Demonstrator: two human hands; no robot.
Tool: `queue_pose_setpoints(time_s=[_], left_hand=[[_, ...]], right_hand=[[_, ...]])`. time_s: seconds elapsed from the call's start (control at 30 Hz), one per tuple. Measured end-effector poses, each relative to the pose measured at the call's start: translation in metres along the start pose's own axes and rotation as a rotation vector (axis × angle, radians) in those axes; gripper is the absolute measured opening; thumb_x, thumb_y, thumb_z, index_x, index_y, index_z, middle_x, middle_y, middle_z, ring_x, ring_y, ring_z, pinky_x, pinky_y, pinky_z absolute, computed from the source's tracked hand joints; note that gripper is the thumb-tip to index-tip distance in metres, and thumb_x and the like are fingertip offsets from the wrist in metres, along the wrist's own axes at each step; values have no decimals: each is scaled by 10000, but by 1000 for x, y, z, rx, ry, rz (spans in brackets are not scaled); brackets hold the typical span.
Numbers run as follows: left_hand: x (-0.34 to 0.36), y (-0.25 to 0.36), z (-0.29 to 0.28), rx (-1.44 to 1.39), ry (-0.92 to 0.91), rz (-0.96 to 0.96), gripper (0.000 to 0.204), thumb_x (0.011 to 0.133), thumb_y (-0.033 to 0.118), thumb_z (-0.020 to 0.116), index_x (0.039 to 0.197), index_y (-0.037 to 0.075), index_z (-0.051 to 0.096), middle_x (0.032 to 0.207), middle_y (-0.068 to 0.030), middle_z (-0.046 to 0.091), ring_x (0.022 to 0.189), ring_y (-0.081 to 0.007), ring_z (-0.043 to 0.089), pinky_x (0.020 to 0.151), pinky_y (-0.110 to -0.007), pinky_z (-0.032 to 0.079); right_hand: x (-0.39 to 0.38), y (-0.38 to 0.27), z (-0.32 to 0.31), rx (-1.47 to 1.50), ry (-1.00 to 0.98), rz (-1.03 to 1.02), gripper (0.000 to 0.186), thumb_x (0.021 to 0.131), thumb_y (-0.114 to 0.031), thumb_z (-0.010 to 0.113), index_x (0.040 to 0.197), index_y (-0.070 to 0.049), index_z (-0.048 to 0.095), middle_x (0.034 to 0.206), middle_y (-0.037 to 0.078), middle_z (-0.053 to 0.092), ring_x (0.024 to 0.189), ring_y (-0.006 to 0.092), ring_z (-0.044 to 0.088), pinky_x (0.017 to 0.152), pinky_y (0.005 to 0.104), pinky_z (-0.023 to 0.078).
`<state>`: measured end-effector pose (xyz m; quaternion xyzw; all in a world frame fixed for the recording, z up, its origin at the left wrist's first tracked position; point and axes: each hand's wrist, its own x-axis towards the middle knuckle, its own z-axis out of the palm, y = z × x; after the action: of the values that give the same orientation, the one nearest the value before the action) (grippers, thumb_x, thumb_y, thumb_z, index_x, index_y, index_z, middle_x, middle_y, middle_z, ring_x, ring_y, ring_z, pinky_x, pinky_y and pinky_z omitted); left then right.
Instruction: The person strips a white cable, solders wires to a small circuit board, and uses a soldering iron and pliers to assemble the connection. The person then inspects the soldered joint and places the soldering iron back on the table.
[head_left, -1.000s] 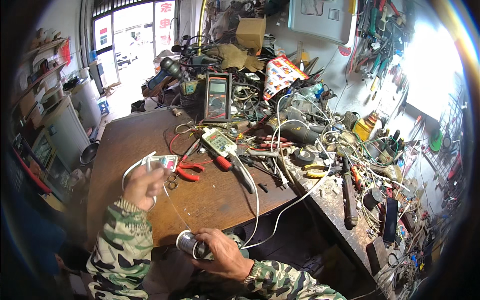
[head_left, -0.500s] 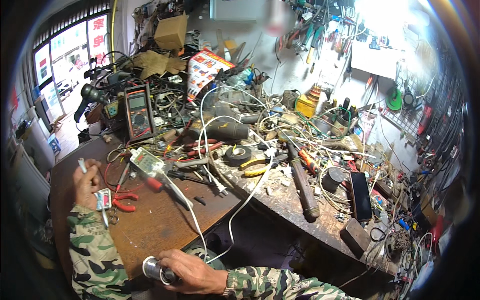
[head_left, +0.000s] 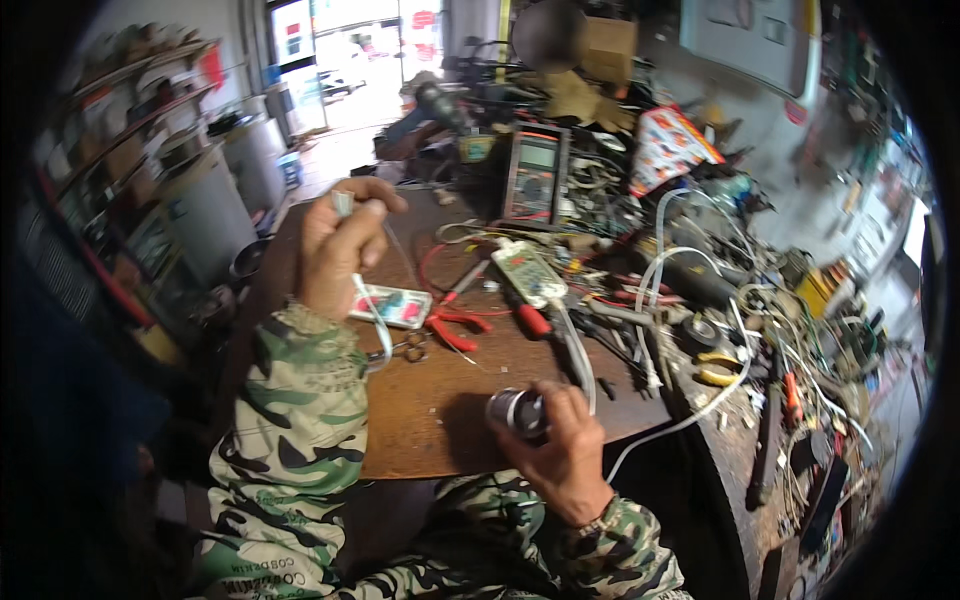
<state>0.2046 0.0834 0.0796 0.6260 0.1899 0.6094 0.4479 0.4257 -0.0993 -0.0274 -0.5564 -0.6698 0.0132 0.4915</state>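
Observation:
My left hand (head_left: 340, 245) is raised over the left side of the brown table, its fingers closed on a white cable (head_left: 373, 312). One pale end shows at the fingertips; the rest hangs below the palm. In my right hand (head_left: 563, 445) is a spool of solder wire (head_left: 517, 412), held above the table's front edge. A faint thin strand runs near the left hand. Between the hands lie red-handled pliers (head_left: 458, 327), a small white box (head_left: 397, 306) with coloured contents, and scissors (head_left: 413, 347), partly hidden by the cable.
An opened white casing with a circuit board (head_left: 530, 272) lies beyond, beside a red-handled tool (head_left: 532, 320). Behind it leans a multimeter (head_left: 537, 175). Tangled cables, black tape (head_left: 698, 335) and yellow-handled pliers (head_left: 718, 370) crowd the right. Shelves (head_left: 140, 75) stand at far left.
The view has swung left, bringing the shelves in. My right hand has carried the solder spool up over the table's front edge. My left hand still holds the white cable.

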Motion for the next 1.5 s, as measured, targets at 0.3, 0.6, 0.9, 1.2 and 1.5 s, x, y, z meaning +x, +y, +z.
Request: queue_pose_setpoints(time_s=[0.3,0.6,0.9,1.2,1.5], left_hand=[[-76,-18,-20,54,-193,-342,140,963,59,554,1073,-17,597,947,-98,693,519,-26,456,461,-186,404],[-90,-33,-4,-123,-401,-438,181,983,42,547,1141,-17,614,968,-65,703,582,-28,501,517,-192,429],[-92,-34,-8,-61,-338,-480,300,868,116,570,1144,0,590,820,-6,613,570,-42,494,472,-198,364],[-96,-65,-23,-53,-331,-567,262,919,130,572,1156,18,583,971,-48,645,554,-39,513,392,-161,319],[-102,-64,-37,-13,-253,-572,201,943,138,582,1112,30,591,959,-57,659,542,-47,536,382,-170,333]], right_hand=[[37,-5,33,-171,-264,-10,535,776,-254,791,1191,30,608,999,191,624,937,372,608,803,450,514],[36,-30,20,-49,-56,-111,360,790,-143,793,1079,12,645,973,187,640,856,364,635,738,437,518],[-11,-13,-1,-82,-136,-83,326,797,-132,775,1059,0,633,955,159,614,908,348,630,738,435,542],[-82,-57,-175,-264,-136,40,280,814,-146,765,1012,8,641,961,144,643,847,319,667,713,384,572],[-151,-55,-314,-516,-120,346,258,850,-211,755,952,8,666,837,170,660,730,311,664,676,405,548]])
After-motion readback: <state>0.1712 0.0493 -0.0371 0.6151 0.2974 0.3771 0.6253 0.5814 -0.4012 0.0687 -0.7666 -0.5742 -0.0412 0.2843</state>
